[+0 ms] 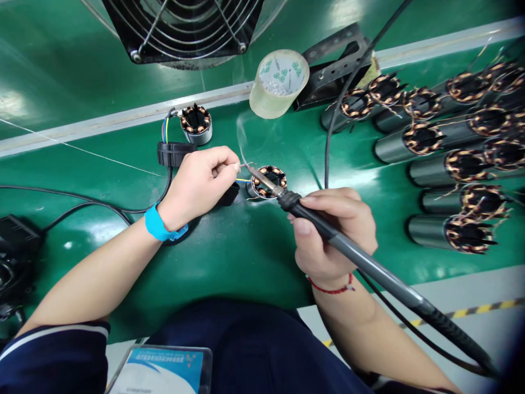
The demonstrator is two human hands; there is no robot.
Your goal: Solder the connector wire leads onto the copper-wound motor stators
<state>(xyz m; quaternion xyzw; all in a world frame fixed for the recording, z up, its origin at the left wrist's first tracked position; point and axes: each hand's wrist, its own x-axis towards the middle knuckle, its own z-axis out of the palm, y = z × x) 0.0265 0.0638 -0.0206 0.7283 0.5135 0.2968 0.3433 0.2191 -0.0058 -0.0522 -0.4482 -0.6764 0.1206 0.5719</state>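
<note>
My right hand (334, 230) is wrapped round a soldering iron (361, 257), its tip pointing up and left above a motor stator (268, 182) with copper windings. Thin smoke rises near the tip. Fingertips of my left hand (207, 180) pinch a thin wire (245, 164) right at the iron's tip. Whether that strand is solder or a lead, I cannot tell. Yellow and blue leads run from the stator toward my left hand. Behind that hand, a second stator (196, 125) stands with coloured leads going into a black round cable part (176, 154).
Many stators on grey cylinders (430, 230) fill the right side. A tape roll (279, 82) and a black metal bracket (336, 65) stand at the back, below a fan (184, 27). Black cables (102, 205) cross the green bench on the left; the iron's cord hangs at right.
</note>
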